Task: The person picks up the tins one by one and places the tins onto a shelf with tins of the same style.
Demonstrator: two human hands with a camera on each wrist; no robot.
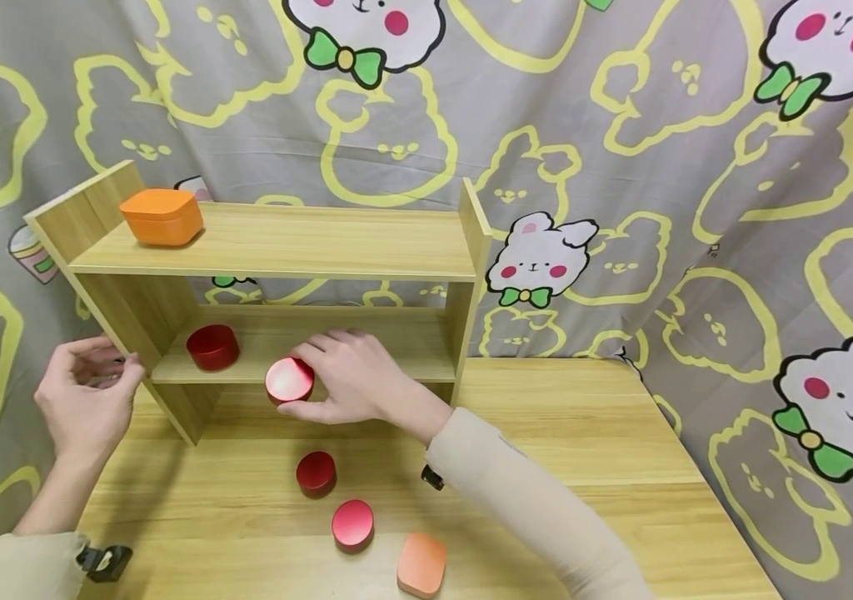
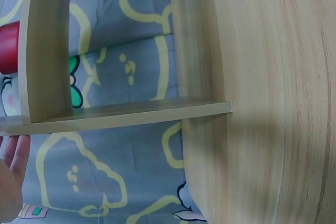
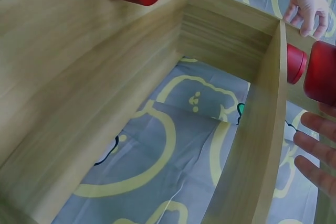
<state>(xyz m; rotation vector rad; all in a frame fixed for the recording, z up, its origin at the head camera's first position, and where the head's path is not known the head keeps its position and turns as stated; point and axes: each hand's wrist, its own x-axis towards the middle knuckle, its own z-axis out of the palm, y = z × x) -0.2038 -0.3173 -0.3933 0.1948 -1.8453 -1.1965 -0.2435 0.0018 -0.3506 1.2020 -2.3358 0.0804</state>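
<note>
A two-level wooden shelf (image 1: 284, 242) stands on a wooden table (image 1: 584, 433). My right hand (image 1: 302, 382) grips a red round tin (image 1: 286, 379) at the front edge of the lower board, thumb under it and fingers over it. The same tin (image 3: 320, 72) shows above my right fingers (image 3: 315, 145) in the right wrist view. A second red tin (image 1: 212, 347) stands on the lower board to the left. My left hand (image 1: 89, 387) holds the shelf's left side panel, thumb at its front edge. An orange box (image 1: 161, 217) sits on the top board at the left.
Two more red tins (image 1: 316, 472) (image 1: 352, 524) and another orange box (image 1: 421, 564) lie on the table in front of the shelf. A rabbit-print curtain (image 1: 659, 167) hangs close behind and to the right.
</note>
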